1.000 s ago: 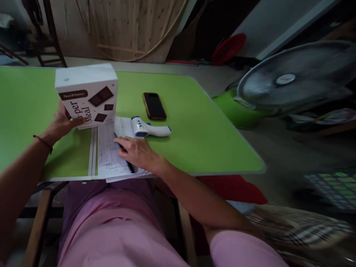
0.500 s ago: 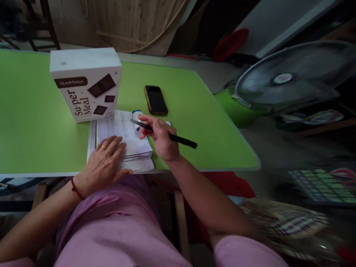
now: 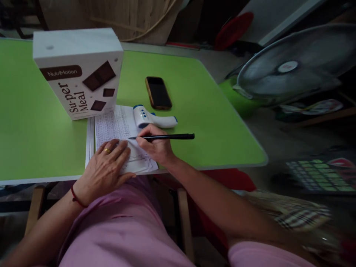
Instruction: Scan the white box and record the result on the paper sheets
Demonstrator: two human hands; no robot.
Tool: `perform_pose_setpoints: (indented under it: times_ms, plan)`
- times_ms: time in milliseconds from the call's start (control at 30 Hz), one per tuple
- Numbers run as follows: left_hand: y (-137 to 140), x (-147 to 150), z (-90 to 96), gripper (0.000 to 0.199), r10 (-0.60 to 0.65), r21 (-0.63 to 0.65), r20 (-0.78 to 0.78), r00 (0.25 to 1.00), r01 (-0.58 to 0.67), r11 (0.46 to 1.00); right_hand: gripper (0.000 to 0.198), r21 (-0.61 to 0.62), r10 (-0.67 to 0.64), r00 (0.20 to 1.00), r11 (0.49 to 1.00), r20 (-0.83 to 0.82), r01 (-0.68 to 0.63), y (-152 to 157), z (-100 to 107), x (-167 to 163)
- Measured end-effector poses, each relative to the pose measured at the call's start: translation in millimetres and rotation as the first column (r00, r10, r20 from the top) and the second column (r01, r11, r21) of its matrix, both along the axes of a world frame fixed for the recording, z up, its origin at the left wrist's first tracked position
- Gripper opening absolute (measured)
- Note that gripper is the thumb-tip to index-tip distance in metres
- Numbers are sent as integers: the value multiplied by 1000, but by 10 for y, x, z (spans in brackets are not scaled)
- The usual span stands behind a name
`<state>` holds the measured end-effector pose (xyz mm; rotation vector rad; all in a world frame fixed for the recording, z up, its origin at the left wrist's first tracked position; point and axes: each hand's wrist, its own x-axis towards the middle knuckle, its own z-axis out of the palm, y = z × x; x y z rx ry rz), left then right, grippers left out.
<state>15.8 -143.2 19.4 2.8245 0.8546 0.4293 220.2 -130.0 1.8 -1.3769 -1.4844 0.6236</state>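
In my right hand (image 3: 157,146) is a black pen (image 3: 178,137), pinched between thumb and fingers, its tip pointing left over the written sheets. My left hand (image 3: 109,161) lies flat on the lower left of the paper stack (image 3: 111,124), fingers stretched out, a ring on one finger. Dense handwriting covers the upper part of the top sheet. Just beyond my right hand, a white and blue infrared thermometer (image 3: 150,118) lies on its side, its head over the paper's right edge. Whether the pen tip touches the paper I cannot tell.
A white NutriMotion box (image 3: 83,85) stands upright behind the papers. Right of it lies a phone (image 3: 158,92) on the green table (image 3: 217,137). Off the table's right side stands a large fan (image 3: 286,70). A red stool-like shape (image 3: 230,180) shows below the near edge.
My right hand has lowered toward the paper, and the pen has turned from slanted to nearly level. The thermometer now shows more fully. My left hand stays on the papers; the view has shifted slightly.
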Motion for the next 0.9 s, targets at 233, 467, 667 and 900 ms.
perform_pose_setpoints:
  times_ms: [233,467,667,900]
  plan:
    - [1,-3,-1,58,13,-25,0,1000,-13,1000,13,21,39,999,999,23,-39,-6,0,0]
    - [2,8,7,60,10,-26,8,1000,-10,1000,12,57,61,994,996,88,-66,9,-25,7]
    - [1,7,13,60,13,-14,3,1000,-12,1000,10,99,55,992,993,113,-66,26,-52,20]
    - [6,3,2,58,11,-7,11,1000,-11,1000,10,100,19,995,995,102,-29,24,-67,24]
